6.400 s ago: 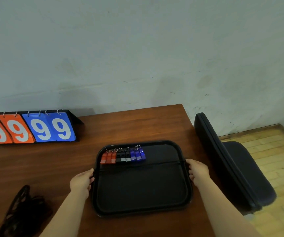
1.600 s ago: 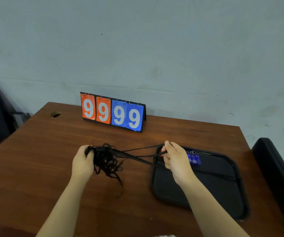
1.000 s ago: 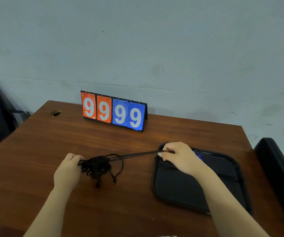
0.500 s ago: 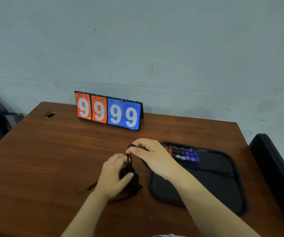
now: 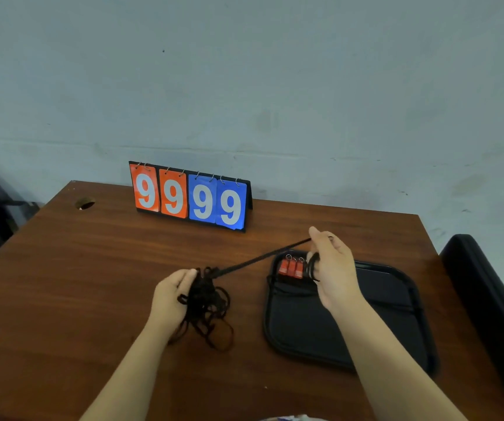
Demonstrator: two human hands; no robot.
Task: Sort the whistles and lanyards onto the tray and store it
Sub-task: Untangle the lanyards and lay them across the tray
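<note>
On the brown wooden table (image 5: 62, 284), the left hand (image 5: 170, 294) lies thumb-up, its fingers curled round a tangled bundle of black cord lanyards (image 5: 206, 302) that rests on the wood. One taut black strand (image 5: 260, 259) runs up and to the right to the right hand (image 5: 334, 268). That hand is raised over the far-left corner of the black plastic tray (image 5: 305, 329), its fingers wound with cord loops, beside three red whistles (image 5: 290, 268) lying on the tray.

Left grip (image 5: 168, 296), right grip (image 5: 334, 275): bare hands; forearms (image 5: 129, 360) bare up to frame edge.
</note>
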